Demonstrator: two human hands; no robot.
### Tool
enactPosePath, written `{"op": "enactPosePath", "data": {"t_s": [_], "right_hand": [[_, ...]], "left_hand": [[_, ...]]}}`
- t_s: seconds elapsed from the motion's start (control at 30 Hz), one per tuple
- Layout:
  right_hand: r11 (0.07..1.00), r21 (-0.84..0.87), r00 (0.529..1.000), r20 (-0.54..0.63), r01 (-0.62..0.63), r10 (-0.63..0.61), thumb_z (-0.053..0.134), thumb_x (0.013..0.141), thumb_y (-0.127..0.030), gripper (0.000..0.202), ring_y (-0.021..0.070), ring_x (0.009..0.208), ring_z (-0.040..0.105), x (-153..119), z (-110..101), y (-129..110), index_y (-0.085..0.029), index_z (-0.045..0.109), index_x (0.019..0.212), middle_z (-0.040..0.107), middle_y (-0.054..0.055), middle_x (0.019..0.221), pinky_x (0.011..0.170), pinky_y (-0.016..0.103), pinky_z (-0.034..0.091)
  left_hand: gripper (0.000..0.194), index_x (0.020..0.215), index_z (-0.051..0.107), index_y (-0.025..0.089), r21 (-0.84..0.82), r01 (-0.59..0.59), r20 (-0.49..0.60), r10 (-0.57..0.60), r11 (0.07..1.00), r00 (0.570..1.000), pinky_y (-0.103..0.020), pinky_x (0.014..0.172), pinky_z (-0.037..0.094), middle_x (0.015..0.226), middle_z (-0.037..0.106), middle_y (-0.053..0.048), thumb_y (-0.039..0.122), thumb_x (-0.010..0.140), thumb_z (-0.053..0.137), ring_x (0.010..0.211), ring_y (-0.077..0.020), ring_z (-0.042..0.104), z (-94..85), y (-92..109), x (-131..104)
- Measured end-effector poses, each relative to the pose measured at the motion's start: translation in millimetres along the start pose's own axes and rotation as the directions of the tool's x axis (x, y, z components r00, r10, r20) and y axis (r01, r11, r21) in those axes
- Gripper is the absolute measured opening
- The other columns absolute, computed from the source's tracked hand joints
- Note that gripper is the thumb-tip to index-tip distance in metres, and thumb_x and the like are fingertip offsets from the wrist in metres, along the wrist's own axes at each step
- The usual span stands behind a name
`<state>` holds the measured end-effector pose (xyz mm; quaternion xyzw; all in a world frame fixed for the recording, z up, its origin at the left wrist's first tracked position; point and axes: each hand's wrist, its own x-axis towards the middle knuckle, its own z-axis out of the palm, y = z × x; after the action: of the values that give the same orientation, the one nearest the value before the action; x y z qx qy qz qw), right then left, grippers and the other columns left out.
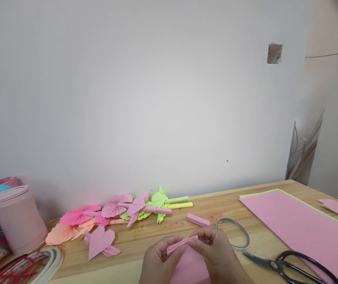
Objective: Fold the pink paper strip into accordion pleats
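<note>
A sheet of pink paper hangs between my two hands at the table's front, its upper edge folded into a narrow strip. My left hand pinches the left end of that fold between thumb and fingers. At the right end, my right hand grips the same fold in a pinch. Just beyond the hands lies a folded pink paper bar. A grey tape ring rests close to my right hand, and black-handled scissors lie to its right, blades partly toward me.
Pink paper sheets over green ones lie at right. A pink paper heart and several paper fan flowers lie left along the wall. A pink canister and white hoops stand far left.
</note>
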<state>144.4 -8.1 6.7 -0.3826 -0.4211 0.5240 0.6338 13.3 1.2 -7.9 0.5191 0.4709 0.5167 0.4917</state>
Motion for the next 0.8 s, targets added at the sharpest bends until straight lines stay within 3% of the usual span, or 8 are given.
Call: {"op": "enactPosePath", "data": {"t_s": [0.17,0.27,0.5,0.67,0.8], "right_hand": [[0.992,-0.127,0.998,0.065,-0.016,0.025,0.070,0.045,-0.032,0.021,0.0070,0.042,0.037,1.3,-3.9,-4.7,-0.014,0.060,0.048,0.043,-0.006,0.041,0.042,0.020,0.026],[0.983,-0.181,0.994,0.107,0.015,0.005,0.068,0.049,-0.032,0.020,0.0065,0.042,0.036,2.0,-7.3,-3.0,-0.014,0.061,0.051,0.042,-0.007,0.042,0.042,0.019,0.026],[0.996,-0.081,0.984,0.171,-0.034,0.048,0.069,0.050,-0.030,0.015,0.0105,0.048,0.049,-1.2,-5.0,-7.4,-0.016,0.065,0.055,0.058,-0.003,0.049,0.047,0.020,0.037],[0.999,-0.041,0.977,0.210,-0.036,0.044,0.067,0.054,-0.028,0.010,0.0091,0.046,0.050,-2.6,-2.2,-11.3,-0.018,0.066,0.056,0.061,-0.004,0.048,0.048,0.020,0.039],[0.999,-0.019,0.985,0.167,-0.036,0.039,0.067,0.052,-0.029,0.013,0.0086,0.043,0.047,-3.2,-0.6,-10.9,-0.016,0.065,0.052,0.058,-0.004,0.045,0.045,0.020,0.037]], "left_hand": [[0.027,0.066,0.066,0.012,-0.041,0.033,-0.034,-0.034,0.999,0.999,-0.024,0.047,0.045,0.056,0.069,-0.005,0.029,0.046,0.069,0.051,-0.0172,0.058,1.4,7.9,-2.2],[0.024,0.063,0.065,0.011,-0.142,0.086,0.001,-0.086,0.986,0.996,-0.022,0.043,0.043,0.049,0.067,-0.003,0.027,0.045,0.070,0.045,-0.0151,0.057,2.5,10.5,-2.8],[0.023,0.064,0.063,0.011,-0.343,0.204,0.107,-0.177,0.917,0.978,-0.026,0.046,0.045,0.048,0.068,-0.004,0.022,0.045,0.071,0.044,-0.0160,0.059,1.7,13.0,-3.1],[0.024,0.065,0.063,0.011,-0.297,0.167,0.055,-0.158,0.940,0.986,-0.027,0.048,0.046,0.049,0.068,-0.004,0.023,0.046,0.071,0.048,-0.0185,0.060,2.2,12.3,-3.2],[0.027,0.066,0.063,0.013,-0.246,0.118,-0.015,-0.125,0.962,0.992,-0.024,0.046,0.045,0.050,0.068,-0.002,0.024,0.044,0.072,0.047,-0.0158,0.058,2.9,11.5,-3.2]]}}
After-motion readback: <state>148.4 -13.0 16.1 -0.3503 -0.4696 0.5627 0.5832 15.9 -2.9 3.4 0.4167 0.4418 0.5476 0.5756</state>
